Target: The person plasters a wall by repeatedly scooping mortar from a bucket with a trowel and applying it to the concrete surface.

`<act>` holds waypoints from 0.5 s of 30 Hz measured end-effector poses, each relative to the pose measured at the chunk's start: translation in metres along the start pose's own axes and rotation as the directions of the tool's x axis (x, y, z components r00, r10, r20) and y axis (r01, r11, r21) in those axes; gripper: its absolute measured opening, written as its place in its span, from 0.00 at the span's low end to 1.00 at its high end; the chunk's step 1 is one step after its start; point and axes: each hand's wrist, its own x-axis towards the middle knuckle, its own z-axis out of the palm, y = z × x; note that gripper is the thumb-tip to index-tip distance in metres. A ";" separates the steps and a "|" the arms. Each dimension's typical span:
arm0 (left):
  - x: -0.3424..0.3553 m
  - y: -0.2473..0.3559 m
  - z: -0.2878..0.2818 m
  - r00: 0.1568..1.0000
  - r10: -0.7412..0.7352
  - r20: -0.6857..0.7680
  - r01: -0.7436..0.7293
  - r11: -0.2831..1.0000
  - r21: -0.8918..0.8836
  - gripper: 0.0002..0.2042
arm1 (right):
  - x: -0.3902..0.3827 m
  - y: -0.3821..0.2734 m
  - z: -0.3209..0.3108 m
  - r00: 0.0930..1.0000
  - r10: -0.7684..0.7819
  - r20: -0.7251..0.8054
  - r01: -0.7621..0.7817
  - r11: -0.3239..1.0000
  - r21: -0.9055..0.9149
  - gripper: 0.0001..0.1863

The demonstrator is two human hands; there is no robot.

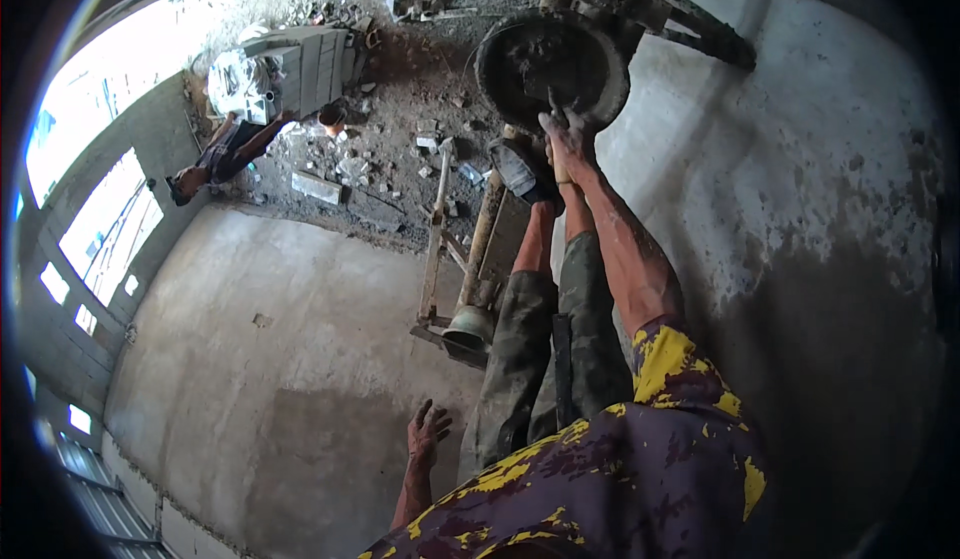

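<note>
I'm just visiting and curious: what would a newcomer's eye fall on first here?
Probably the purple shirt with yellow patches, large at the bottom middle. Next comes the round, dark, dirt-crusted tub at the top, right of centre, with the person's bare right hand at its lower rim. At upper left, a co-worker in a dark top appears sideways beside stacked grey blocks.

1. The short-sleeved cloth shirt (640,469) is showing bright yellow splotches over dark purple.
2. The long cloth trousers (592,294) are bearing a mottled grey-green camouflage pattern.
3. The round, wide-rimmed tub (489,77) is looking grey-black.
4. The smooth plastered surface (300,294) is carrying a darker patch on pale grey.
5. The stacked rectangular blocks (316,65) are appearing light grey.
</note>
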 end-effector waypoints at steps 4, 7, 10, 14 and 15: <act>0.020 0.018 0.005 0.998 0.040 0.050 -0.042 0.998 0.039 0.28 | 0.021 0.067 -0.057 0.964 -0.268 -0.004 0.262 0.946 -0.189 0.36; 0.015 0.040 -0.001 0.998 0.068 0.004 -0.068 0.997 0.021 0.26 | -0.013 0.029 -0.040 0.980 -0.185 0.074 0.197 0.956 -0.218 0.34; 0.016 0.063 0.016 0.987 0.144 0.065 -0.148 0.988 0.050 0.26 | -0.019 0.013 -0.064 0.960 -0.269 -0.081 0.163 0.768 -0.620 0.25; 0.017 0.073 0.028 0.928 0.307 0.209 -0.317 0.948 0.014 0.26 | -0.082 -0.079 -0.071 0.973 -0.165 -0.160 0.069 0.873 -0.483 0.21; 0.018 0.075 0.029 0.895 0.353 0.273 -0.354 0.934 -0.048 0.26 | -0.064 -0.055 -0.074 0.917 -0.373 -0.142 0.255 0.821 -0.510 0.20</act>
